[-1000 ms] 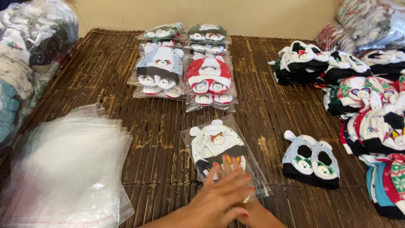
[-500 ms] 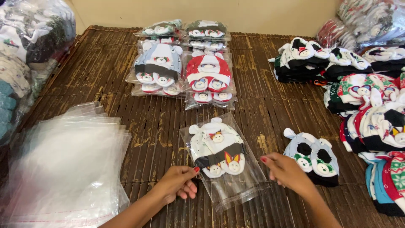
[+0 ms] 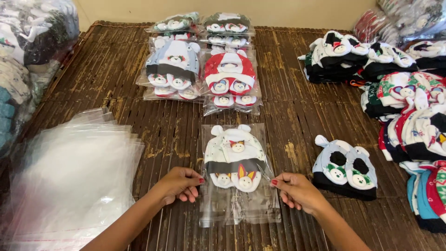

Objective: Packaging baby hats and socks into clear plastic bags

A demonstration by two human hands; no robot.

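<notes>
A clear bag (image 3: 239,174) is lying flat on the brown mat (image 3: 116,88), in the middle near the person. Inside it is sitting a white hat (image 3: 234,153) with two round ears, a dark band and little animal faces along the bottom. The hat is filling the top part of the bag, and the bottom part is looking empty.

The left hand (image 3: 179,184) is pinching the left edge of the bag. Its fingers are curled in, with the thumb and first finger pressed together on the plastic. The right hand (image 3: 297,190) is doing the same on the right edge, fingers curled and closed on the plastic. Both hands are staying at the sides, about level with the bottom of the hat, and are not touching the hat itself.

Just to the right of the bag, a blue hat (image 3: 344,166) with a dark band is lying bare on the mat. To the left, a pile of empty bags (image 3: 69,176) is spreading out, near the left hand but not touching it.

Farther up the mat, packed hats (image 3: 204,65) are lying in two rows, one grey-blue and one red on top. Along the right side, loose hats (image 3: 404,93) are stacked in heaps. At the far left, a big sack (image 3: 28,51) of hats is leaning by the mat
</notes>
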